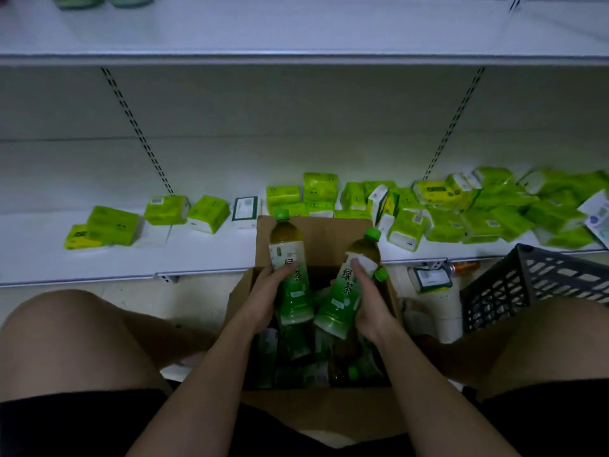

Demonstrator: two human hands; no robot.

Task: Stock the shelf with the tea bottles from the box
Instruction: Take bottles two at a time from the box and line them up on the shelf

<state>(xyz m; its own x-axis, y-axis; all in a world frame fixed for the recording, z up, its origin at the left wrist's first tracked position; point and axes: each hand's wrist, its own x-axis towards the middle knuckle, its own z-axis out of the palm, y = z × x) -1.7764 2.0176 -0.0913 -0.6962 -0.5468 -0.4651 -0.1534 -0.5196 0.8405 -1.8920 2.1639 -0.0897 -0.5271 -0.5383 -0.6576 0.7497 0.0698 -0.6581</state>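
Left hand [263, 300] wraps one tea bottle [291, 275] from the left side, fingers across the label; bottle near upright, green cap up. Right hand [369, 303] wraps a second tea bottle [346, 285] from the right, this one tilted with its cap toward upper right. Both bottles are held over the open cardboard box [316, 235], which sits on the floor between the person's bare knees.

Box interior is dark: more bottles lie jumbled inside, count not readable; one green cap shows just beside the right hand's bottle, body hidden. Palms of both hands are hidden behind the bottles.

Beyond the box, the low white shelf [197, 255] carries scattered green tissue packs [461, 209], sparse at left, heaped at right; print too blurred to read. No tea bottles stand on this shelf. A dark plastic crate [534, 285] is at right, cut off by the knee. Upper shelf edge crosses the top; green items there are cut off by the frame. Lighting dim.
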